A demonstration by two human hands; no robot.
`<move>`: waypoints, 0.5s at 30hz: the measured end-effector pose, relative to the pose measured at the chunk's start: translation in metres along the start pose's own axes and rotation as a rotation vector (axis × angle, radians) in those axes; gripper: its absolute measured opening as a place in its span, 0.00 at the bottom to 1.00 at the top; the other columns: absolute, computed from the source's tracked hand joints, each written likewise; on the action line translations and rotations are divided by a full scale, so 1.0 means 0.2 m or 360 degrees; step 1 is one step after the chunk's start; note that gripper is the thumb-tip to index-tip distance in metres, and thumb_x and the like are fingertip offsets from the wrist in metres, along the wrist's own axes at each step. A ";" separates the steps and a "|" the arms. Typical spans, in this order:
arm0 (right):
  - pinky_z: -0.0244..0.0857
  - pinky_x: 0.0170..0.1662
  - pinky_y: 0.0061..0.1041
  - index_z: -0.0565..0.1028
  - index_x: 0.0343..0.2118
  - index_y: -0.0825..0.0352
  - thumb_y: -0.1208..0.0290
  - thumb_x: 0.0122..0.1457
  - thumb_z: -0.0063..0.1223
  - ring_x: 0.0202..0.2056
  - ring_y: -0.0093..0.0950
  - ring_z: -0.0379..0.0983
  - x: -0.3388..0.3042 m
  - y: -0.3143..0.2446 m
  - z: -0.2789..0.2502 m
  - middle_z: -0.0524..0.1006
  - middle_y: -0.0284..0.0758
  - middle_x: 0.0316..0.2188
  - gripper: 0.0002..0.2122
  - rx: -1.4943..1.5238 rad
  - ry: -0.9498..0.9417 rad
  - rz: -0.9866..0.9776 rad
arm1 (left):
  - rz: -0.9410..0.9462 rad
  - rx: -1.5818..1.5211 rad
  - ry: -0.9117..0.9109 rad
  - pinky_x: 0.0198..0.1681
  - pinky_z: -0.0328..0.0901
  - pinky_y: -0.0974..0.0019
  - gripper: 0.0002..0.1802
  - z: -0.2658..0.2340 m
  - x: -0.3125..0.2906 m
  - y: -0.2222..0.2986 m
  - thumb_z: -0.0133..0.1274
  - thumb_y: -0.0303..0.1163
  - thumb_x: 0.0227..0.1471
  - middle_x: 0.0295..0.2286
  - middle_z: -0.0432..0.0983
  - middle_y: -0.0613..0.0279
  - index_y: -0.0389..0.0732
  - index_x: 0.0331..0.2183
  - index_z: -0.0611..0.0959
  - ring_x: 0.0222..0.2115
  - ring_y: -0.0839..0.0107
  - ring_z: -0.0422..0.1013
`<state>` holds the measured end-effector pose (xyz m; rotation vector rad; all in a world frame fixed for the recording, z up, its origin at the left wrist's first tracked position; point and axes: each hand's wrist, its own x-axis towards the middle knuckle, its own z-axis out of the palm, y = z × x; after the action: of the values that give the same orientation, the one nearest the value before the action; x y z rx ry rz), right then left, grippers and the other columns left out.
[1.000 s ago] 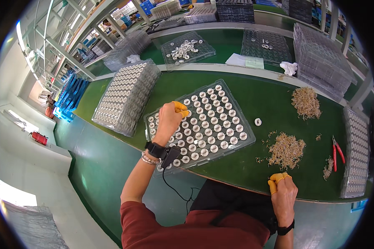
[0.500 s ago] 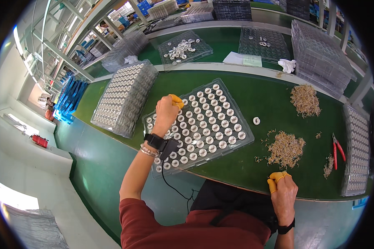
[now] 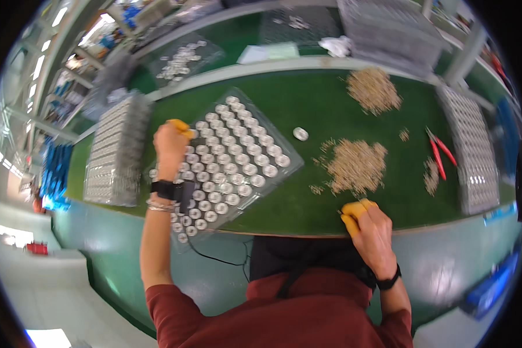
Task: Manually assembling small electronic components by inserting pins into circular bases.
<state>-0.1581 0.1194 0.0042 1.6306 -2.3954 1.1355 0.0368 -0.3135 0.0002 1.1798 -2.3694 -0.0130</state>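
- One clear blister tray [image 3: 284,168] is seen left of centre on the green table [image 3: 325,110], its pockets filled with round silver parts [image 3: 242,169]; they are too many and too small to be counted exactly.
- The left hand [image 3: 171,144] is held over the tray's left part, fingers curled, with yellow fingertip covers [image 3: 180,125] on them; whether a part is pinched cannot be told.
- One black wrist device [image 3: 174,189] and bracelets are worn on the left wrist.
- The right hand [image 3: 371,229] is placed at the table's near edge, lower right of centre, its yellow-covered fingers bent close together; what, if anything, is held cannot be told.
- One single round part [image 3: 300,134] lies loose just right of the tray.
- Two large heaps of small tan pieces are seen: one [image 3: 355,165] right of centre, one [image 3: 373,90] above it; two smaller scatterings lie further right.
- One pair of red-handled cutters [image 3: 436,152] lies at the right.
- One stack of trays [image 3: 113,152] is seen at the left, one [image 3: 474,153] at the right.
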 end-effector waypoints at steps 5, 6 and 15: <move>0.67 0.32 0.34 0.74 0.30 0.66 0.77 0.48 0.60 0.29 0.38 0.71 -0.02 0.02 -0.02 0.73 0.37 0.26 0.07 0.0028 0.0028 0.0084 | -0.0143 -0.0759 -0.0052 0.23 0.67 0.72 0.09 -0.11 0.01 -0.03 0.61 0.21 0.44 0.23 0.79 0.57 0.30 0.31 0.80 0.19 0.76 0.72; 0.67 0.32 0.34 0.74 0.30 0.66 0.77 0.48 0.60 0.29 0.38 0.71 -0.03 0.04 -0.02 0.73 0.37 0.25 0.07 0.0022 0.0027 0.0096 | -0.0257 -0.0837 -0.0064 0.25 0.67 0.73 0.10 -0.13 -0.01 0.04 0.60 0.20 0.45 0.25 0.79 0.57 0.29 0.34 0.80 0.21 0.76 0.73; 0.67 0.30 0.34 0.74 0.30 0.65 0.74 0.47 0.61 0.27 0.36 0.70 -0.06 0.05 -0.01 0.71 0.36 0.25 0.08 -0.0042 0.0032 0.0021 | -0.0319 -0.1123 -0.0183 0.20 0.60 0.80 0.10 -0.36 -0.28 0.42 0.53 0.18 0.50 0.29 0.77 0.59 0.31 0.38 0.78 0.25 0.79 0.72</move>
<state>-0.1606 0.1317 -0.0049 1.5901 -2.4022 1.1118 0.0335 -0.2034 0.0579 1.0551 -2.0382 -0.9216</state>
